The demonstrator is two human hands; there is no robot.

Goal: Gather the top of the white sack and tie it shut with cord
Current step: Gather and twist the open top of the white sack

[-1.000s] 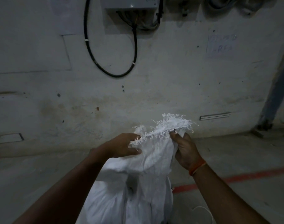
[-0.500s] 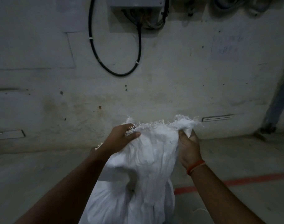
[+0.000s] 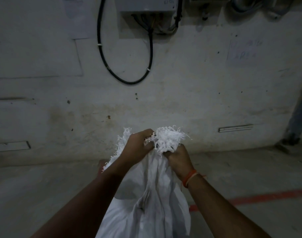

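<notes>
Sack (image 3: 155,200) stands on the concrete floor (image 3: 43,194) directly in front of the person, body white and creased, its frayed top (image 3: 167,140) bunched up between both hands. Left hand (image 3: 138,148) has fingers curled tight around the left part of the gathered top, right hand (image 3: 178,160), orange wrist thread (image 3: 189,177) on it, is clamped on the neck just beside it, the two hands almost touching. Farther back: red floor line (image 3: 250,198) to the right, then the stained wall (image 3: 198,83) with a black cable loop (image 3: 126,73) hanging under a grey box (image 3: 146,6).
</notes>
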